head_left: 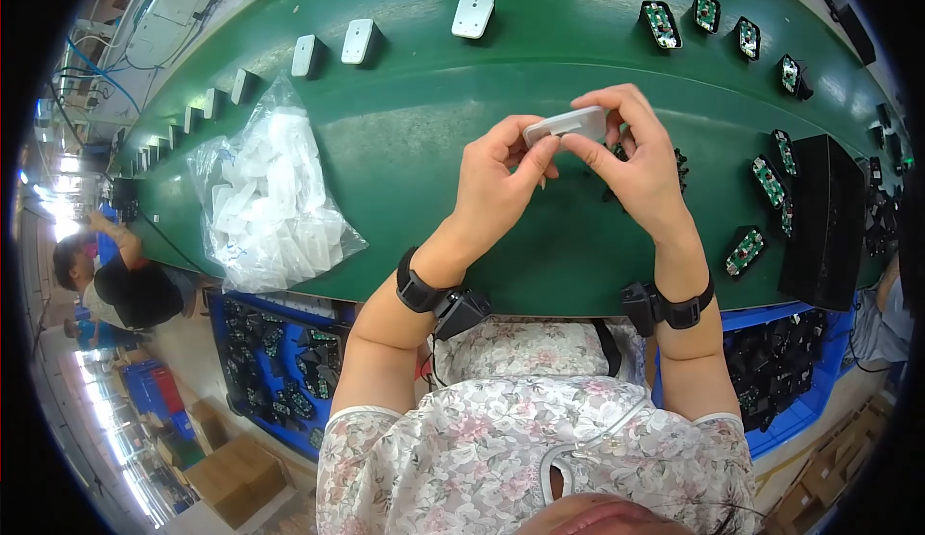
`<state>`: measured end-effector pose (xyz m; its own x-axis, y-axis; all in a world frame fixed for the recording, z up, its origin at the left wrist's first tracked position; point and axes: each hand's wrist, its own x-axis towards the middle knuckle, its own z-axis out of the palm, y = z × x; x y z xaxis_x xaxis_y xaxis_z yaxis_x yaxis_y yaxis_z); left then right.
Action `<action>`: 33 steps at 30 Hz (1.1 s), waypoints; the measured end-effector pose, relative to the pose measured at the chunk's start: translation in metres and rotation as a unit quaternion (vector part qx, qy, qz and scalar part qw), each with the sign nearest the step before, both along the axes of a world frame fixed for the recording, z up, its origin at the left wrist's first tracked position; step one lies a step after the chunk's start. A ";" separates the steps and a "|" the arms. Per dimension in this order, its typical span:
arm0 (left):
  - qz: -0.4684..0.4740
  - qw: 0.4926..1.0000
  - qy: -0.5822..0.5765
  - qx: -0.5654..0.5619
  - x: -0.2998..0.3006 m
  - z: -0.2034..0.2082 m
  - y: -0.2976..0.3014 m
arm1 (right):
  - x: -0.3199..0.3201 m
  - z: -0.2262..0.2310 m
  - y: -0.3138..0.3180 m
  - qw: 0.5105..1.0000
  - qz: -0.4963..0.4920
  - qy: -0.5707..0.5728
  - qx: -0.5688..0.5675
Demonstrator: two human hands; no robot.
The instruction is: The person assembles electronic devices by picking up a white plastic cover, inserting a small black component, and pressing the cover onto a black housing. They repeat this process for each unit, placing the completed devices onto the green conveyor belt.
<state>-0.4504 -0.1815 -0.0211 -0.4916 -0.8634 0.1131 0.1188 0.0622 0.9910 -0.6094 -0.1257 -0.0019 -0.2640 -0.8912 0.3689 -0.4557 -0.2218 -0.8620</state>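
Observation:
Between my two hands, raised over the green table [414,198], is a pale white plastic cover [578,121] with rounded ends, tilted. My left hand [496,181] pinches its left end with thumb and fingers. My right hand [641,164] grips the right end, its thumb along the near edge. Small dark parts [682,171] lie on the table partly hidden behind my right hand. Left of my hands lies a clear plastic bag [275,198] full of similar white covers.
White-topped units [473,15] stand in a curved row along the far left. Green circuit boards in black housings [661,25] are spread at the right, near a tall black box [824,222]. Blue bins [819,381] of black parts sit below the table edge. A person [130,280] works at far left.

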 end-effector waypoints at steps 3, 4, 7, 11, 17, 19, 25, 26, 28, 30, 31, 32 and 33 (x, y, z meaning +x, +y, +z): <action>-0.011 0.999 -0.035 -0.014 0.003 -0.002 -0.001 | -0.004 -0.005 0.000 0.998 0.034 -0.016 0.050; -0.035 0.997 -0.067 -0.021 0.004 -0.004 -0.002 | -0.006 -0.002 0.001 0.995 0.039 -0.011 0.096; -0.062 0.992 -0.104 -0.031 0.003 -0.001 -0.003 | -0.007 0.000 0.003 0.991 0.042 0.012 0.130; -0.076 0.995 0.019 0.063 0.003 0.009 -0.009 | -0.009 -0.003 0.001 0.988 0.034 -0.085 0.122; 0.085 0.996 -0.034 0.005 0.023 -0.017 -0.052 | -0.020 -0.024 -0.031 0.996 -0.006 -0.091 0.025; 0.116 0.990 -0.082 -0.022 0.026 -0.024 -0.063 | -0.052 -0.018 -0.053 0.970 -0.208 0.114 0.049; 0.172 0.913 -0.251 -0.271 0.022 -0.048 -0.075 | -0.133 -0.043 -0.124 0.804 -0.295 0.456 0.243; 0.177 0.871 -0.342 -0.304 0.020 -0.041 -0.068 | -0.141 -0.042 -0.127 0.807 -0.258 0.451 0.280; 0.164 0.842 -0.387 -0.339 0.020 -0.030 -0.052 | -0.140 -0.034 -0.127 0.843 -0.263 0.391 0.261; 0.133 0.803 -0.443 -0.376 0.018 -0.029 -0.043 | -0.133 -0.030 -0.125 0.926 -0.239 0.227 0.184; 0.129 0.804 -0.442 -0.375 0.015 -0.028 -0.041 | -0.130 -0.031 -0.116 0.925 -0.241 0.227 0.188; 0.116 0.805 -0.429 -0.392 0.016 -0.025 -0.039 | -0.121 -0.031 -0.105 0.963 -0.185 0.145 0.134; 0.102 0.805 -0.418 -0.407 0.017 -0.026 -0.038 | -0.112 -0.032 -0.096 0.987 -0.125 0.059 0.080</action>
<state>-0.4331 -0.2193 -0.0467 -0.5467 -0.7430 0.3862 -0.6646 0.6656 0.3397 -0.7211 -0.2219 -0.0341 -0.4460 -0.8531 0.2706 -0.5788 0.0443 -0.8142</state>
